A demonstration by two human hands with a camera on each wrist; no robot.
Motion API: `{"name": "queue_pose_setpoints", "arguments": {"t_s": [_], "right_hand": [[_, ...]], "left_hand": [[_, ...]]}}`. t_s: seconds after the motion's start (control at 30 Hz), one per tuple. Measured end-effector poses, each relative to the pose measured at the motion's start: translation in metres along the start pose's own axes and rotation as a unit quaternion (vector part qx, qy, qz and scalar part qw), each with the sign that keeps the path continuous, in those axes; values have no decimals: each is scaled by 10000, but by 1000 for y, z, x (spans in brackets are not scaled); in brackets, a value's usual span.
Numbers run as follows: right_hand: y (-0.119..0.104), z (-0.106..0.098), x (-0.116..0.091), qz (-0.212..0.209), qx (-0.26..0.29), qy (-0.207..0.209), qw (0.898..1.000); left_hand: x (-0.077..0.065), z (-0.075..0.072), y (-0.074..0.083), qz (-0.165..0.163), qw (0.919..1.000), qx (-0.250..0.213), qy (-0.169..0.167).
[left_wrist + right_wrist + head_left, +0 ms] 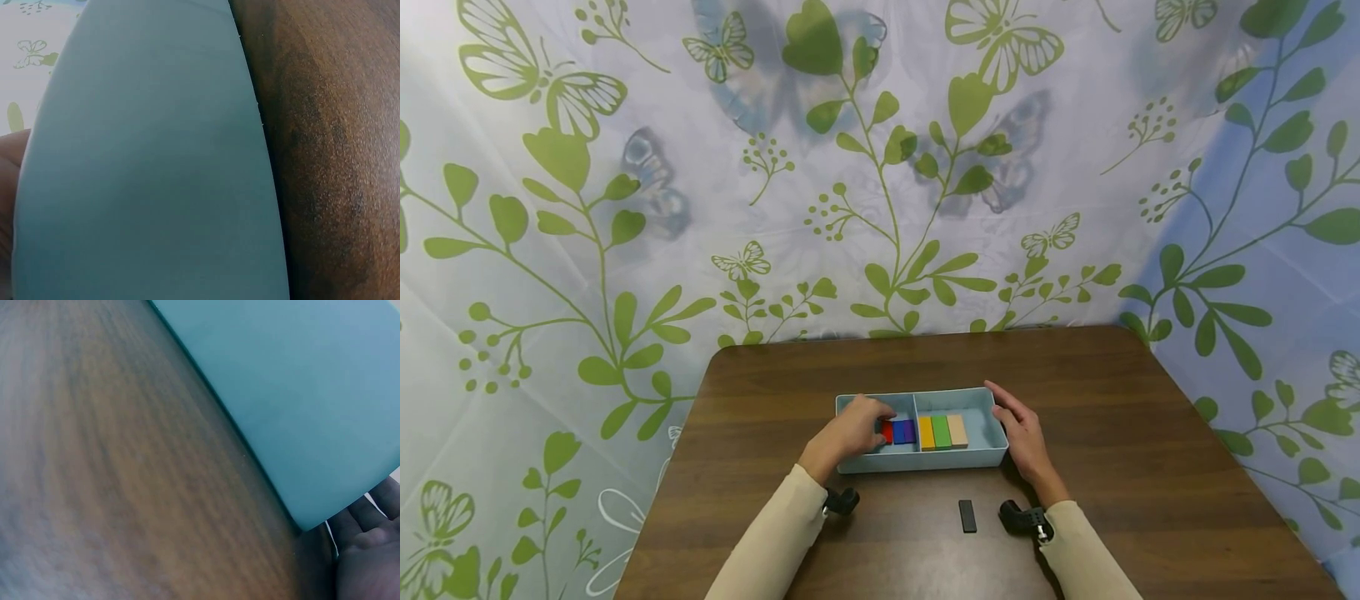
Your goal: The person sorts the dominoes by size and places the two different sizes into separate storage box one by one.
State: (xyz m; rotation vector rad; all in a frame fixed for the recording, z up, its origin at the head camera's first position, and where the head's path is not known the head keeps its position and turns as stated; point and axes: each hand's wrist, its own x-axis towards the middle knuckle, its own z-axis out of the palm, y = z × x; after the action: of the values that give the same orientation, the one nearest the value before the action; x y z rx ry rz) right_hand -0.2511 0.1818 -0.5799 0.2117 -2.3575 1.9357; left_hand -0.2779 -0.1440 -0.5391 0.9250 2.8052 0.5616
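A light blue two-compartment tray [925, 462] stands on the table. My left hand [852, 427] reaches into its left compartment, with thumb and forefinger at either side of a red block [887, 432]. Beside the red block lie a blue block [898, 432] and a purple block [910, 431]. Yellow [927, 433], green [941, 432] and beige [957, 431] blocks lie side by side in the right compartment, against the divider. My right hand [1024, 433] grips the tray's right end, thumb at the rim and fingers along the outside. Both wrist views mostly show the tray's outer wall [150, 156].
A small black rectangular piece [967, 516] lies on the brown wooden table [760, 392], in front of the tray. Behind the table hangs a cloth [880, 250] printed with leaves and butterflies. Each wrist carries a black camera mount.
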Motion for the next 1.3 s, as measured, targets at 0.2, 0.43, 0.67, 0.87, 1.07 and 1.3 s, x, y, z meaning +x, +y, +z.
{"name": "queue_pose_setpoints", "arguments": {"t_s": [0.2,0.43,0.67,0.87,1.07,1.3], "right_hand": [[0,0,0,-29,-77,31,10000],[0,0,1,-44,-113,29,9999],[0,0,0,-43,-101,7,9999],[0,0,0,-10,-39,17,10000],[-1,0,0,-45,-79,26,10000],[0,0,0,-47,-97,30,9999]], "left_hand": [[1,-1,2,-106,9999,-9,-90],[3,0,3,-120,9998,7,-150],[2,-1,4,-219,9996,-14,-157],[1,-2,5,-248,9996,-76,-56],[-1,-5,8,3,9997,-199,141],[-5,-8,12,155,9989,-288,340]]}}
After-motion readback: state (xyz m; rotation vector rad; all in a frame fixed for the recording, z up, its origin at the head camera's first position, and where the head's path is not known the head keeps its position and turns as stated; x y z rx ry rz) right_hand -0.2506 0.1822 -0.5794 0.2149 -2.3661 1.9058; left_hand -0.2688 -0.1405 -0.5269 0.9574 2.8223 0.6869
